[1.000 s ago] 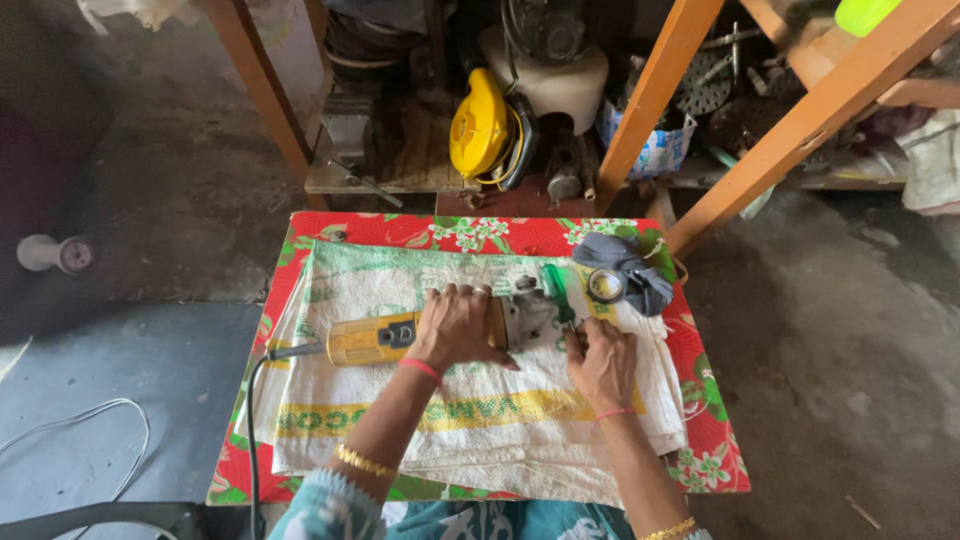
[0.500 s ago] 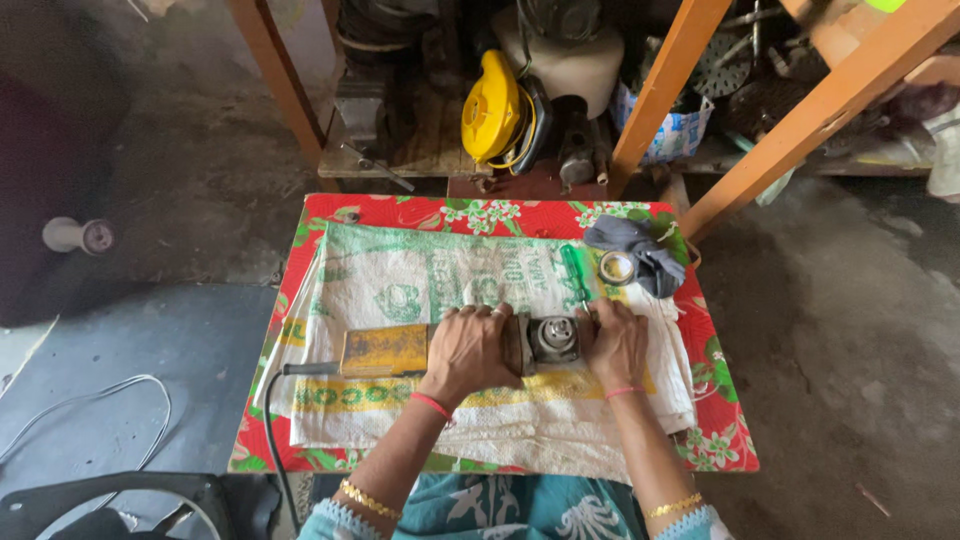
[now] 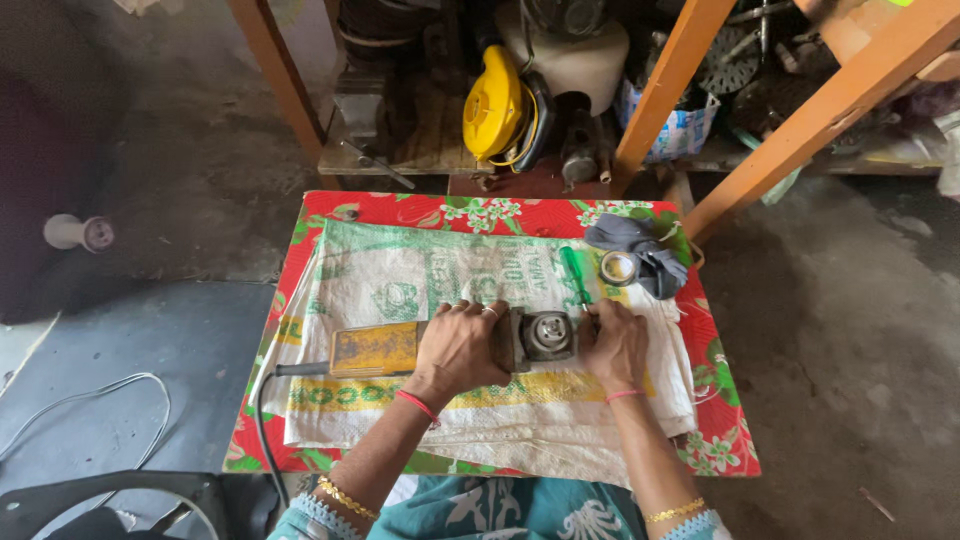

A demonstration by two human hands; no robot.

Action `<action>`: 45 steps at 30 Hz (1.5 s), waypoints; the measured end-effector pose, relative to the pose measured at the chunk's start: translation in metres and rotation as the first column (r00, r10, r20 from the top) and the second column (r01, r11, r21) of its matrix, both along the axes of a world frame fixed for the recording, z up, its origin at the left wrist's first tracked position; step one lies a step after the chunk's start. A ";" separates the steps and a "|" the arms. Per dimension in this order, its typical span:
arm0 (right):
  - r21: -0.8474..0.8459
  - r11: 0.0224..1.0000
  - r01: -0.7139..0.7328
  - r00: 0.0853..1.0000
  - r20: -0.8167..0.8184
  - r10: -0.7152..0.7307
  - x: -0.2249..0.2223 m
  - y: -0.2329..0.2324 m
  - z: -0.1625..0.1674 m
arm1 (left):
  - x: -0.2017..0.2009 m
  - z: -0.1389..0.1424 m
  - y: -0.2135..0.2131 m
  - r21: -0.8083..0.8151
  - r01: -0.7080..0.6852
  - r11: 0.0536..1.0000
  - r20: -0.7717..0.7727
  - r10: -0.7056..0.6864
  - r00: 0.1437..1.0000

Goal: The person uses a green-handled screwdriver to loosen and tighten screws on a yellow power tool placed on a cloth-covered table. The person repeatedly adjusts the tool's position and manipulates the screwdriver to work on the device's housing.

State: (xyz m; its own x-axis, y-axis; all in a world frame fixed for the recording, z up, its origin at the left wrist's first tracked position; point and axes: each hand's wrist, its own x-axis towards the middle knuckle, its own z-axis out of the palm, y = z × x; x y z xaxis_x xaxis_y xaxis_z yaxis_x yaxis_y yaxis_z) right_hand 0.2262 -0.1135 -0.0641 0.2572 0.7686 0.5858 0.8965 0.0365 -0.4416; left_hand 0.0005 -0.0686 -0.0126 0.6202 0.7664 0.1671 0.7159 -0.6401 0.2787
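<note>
At the 6 o'clock edge of the view sit the person's teal patterned sleeves, with gold bangles on both wrists. Just beyond, the left hand (image 3: 458, 345) is wrapped over the body of a yellow angle grinder (image 3: 450, 345), fingers curled down around it in a firm hold. The grinder lies flat on a white woven sack (image 3: 400, 275), its yellow handle end pointing to 9 o'clock and its round metal head (image 3: 548, 335) facing up at the centre. The right hand (image 3: 615, 343) rests at 3 o'clock of that head, fingers bent and touching its side; whether it grips anything small I cannot tell. A black cable (image 3: 262, 420) runs from the handle toward 7 o'clock. The sack covers a red flowered tablecloth (image 3: 720, 440). Farther on, at 1 o'clock of the head, lies a green screwdriver (image 3: 575, 275), then a tape roll (image 3: 618, 267) on a grey cloth (image 3: 640, 250). Beyond, at 12 o'clock, a yellow machine (image 3: 495, 105) sits under a wooden bench.
</note>
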 end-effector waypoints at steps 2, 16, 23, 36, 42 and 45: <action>-0.029 0.999 0.019 1.000 0.004 -0.019 0.002 -0.002 -0.003 | -0.002 0.000 0.006 -0.009 -0.015 1.000 0.017 0.016 1.000; -0.012 1.000 -0.019 0.994 -0.106 0.018 0.002 -0.009 -0.005 | -0.006 0.000 0.029 0.039 -0.073 0.997 0.027 0.072 0.997; -0.040 0.999 -0.021 0.970 -0.243 0.010 0.001 0.015 0.031 | -0.002 0.000 0.028 0.014 -0.120 0.993 -0.013 0.120 0.993; -0.214 0.911 -0.351 0.925 -0.226 0.304 0.011 0.059 0.053 | 0.000 -0.004 0.032 0.036 -0.125 0.992 -0.052 0.127 0.991; 0.215 0.897 -0.387 0.713 -0.547 0.439 0.024 0.020 0.115 | -0.001 -0.007 0.035 0.032 -0.136 0.990 -0.067 0.138 0.988; 0.325 0.835 -0.445 0.747 -0.380 0.546 0.010 -0.003 0.137 | -0.002 -0.008 0.035 0.092 -0.116 0.989 -0.019 0.118 0.993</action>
